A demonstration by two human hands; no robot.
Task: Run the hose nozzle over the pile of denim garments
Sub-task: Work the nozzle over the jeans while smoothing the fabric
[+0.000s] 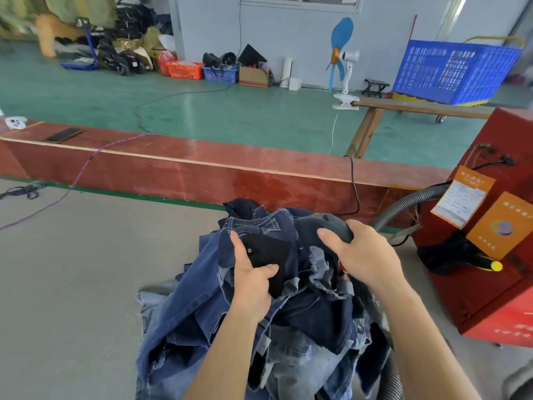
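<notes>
**Kid:** What is that big red machine (490, 255) on the right?

**Me:** I think it sucks or blows air. See the grey ribbed hose (403, 207) coming out of its side? It bends over to the heap of clothes.

**Kid:** And the heap?

**Me:** That is the pile of denim garments (230, 327). It sits on the grey worktop (72, 284), right in front of the person, near the machine. Lots of blue jeans, dark and light, all mixed up.

**Kid:** Is it heavy?

**Me:** All of it together, I guess so. One piece is soft and floppy, though. It will fold and slide if you push it, and the frayed edges could get sucked up.

**Kid:** What is the left hand (253, 281) doing?

**Me:** Its grip is pinched on a dark flap of cloth near the top, holding it still.

**Kid:** And the right hand (363, 255)?

**Me:** It is wrapped tight around the hose nozzle (326, 223), the dark hard bit on top of the heap. That part is stiff, so the rounded back is a good place to hold it

**Kid:** So what comes next?

**Me:** Probably slide it slowly across the cloth
</notes>
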